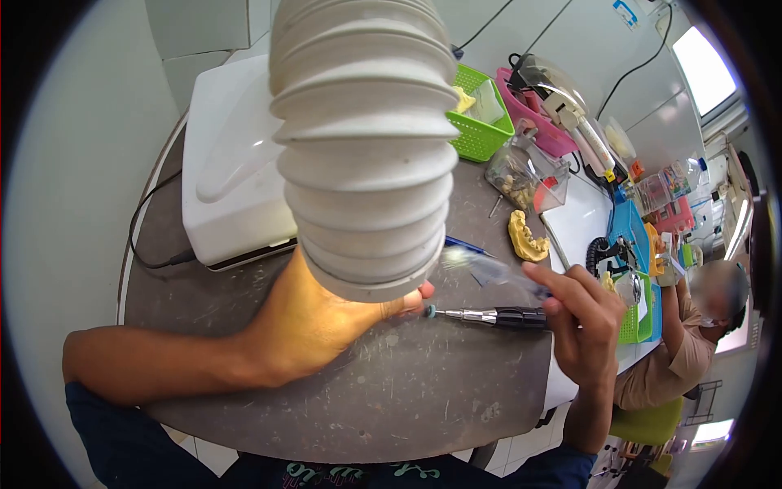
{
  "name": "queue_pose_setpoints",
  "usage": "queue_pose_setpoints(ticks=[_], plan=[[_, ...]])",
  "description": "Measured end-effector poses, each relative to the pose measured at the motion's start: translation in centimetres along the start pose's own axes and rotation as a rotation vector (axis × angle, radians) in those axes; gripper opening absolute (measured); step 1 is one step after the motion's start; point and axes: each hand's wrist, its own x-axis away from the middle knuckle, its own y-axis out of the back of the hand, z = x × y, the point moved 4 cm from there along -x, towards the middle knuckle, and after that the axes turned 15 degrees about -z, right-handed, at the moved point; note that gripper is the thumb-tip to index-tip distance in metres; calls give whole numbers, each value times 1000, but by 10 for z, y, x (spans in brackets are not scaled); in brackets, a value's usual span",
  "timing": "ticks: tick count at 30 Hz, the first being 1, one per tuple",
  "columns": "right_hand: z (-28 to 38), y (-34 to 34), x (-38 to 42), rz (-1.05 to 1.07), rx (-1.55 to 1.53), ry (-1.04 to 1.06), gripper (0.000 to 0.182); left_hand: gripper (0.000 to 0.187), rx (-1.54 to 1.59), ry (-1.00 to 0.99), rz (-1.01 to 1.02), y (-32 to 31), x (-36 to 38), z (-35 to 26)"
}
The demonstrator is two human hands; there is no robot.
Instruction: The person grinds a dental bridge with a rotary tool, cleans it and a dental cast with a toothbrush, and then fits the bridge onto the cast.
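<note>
My right hand (pixel 582 318) is closed around the clear handle of a brush (pixel 509 277); its pale bristles point left and look smeared by motion. A wide white ribbed hose (pixel 366 163) hangs in front of my left hand (pixel 318 322) and hides most of its fingers. The thumb and one fingertip show past the hose rim, drawn together, and what they hold is hidden. Just right of that thumb lies a rotary handpiece (pixel 497 317) with a small greenish-grey tip, on the grey worktable (pixel 391 391). A yellow dental model (pixel 527 237) rests beyond the brush.
A white machine housing (pixel 236 163) with a cable stands at left. Toward the back are a green basket (pixel 482 140), a pink basket (pixel 555 140) and a clear container (pixel 521 167) of small pieces. A blue pen (pixel 464 244) lies behind the brush. Another person (pixel 676 350) sits at right.
</note>
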Motion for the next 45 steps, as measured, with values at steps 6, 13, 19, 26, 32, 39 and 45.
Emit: queue_pose_setpoints(ticks=[6, 13, 19, 26, 32, 39, 45], plan=[[13, -21, -4, 108, -66, 138, 38, 34, -85, -95, -11, 2, -1, 2], [-8, 0, 11, -40, -7, 31, 35, 28, 133, -10, -8, 1, -1, -2], [-4, -7, 11, -31, -94, 48, 35, 30, 195, 57, -9, 3, -3, -2], [16, -16, -4, 56, -136, 167, 39, 29, 221, 3, -62, 0, -2, -3], [-2, -3, -4, 81, -16, 224, 40, 32, 192, 62, -18, 3, -2, -3], [17, -11, -9, 100, -66, 272, 37, 32, 154, 78, -39, 2, -1, -3], [-16, -1, -12, 70, -27, 71, 27, 33, 187, 94, -52, 1, 0, -3]])
